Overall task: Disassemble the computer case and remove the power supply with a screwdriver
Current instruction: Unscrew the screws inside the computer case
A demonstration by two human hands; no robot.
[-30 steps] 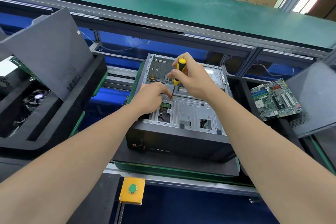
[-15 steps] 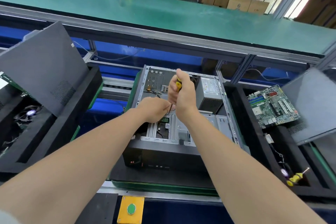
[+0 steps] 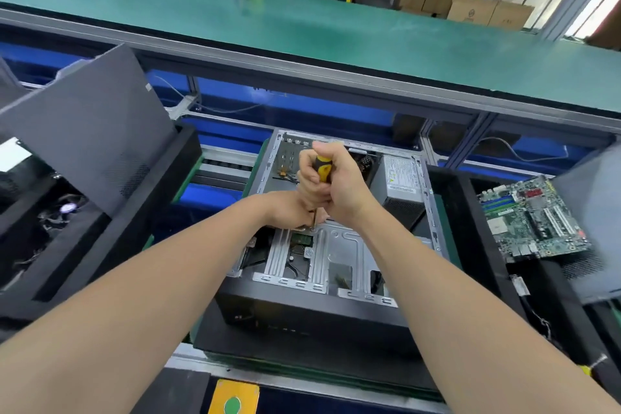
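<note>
Centrally, the open computer case lies on a black mat, with the power supply in its far right corner, against the rim. The right grip curls round the upright screwdriver, tip down inside the case. The left grip sits at the tip; I cannot tell whether it pinches anything. Black trays crowd both sides
</note>
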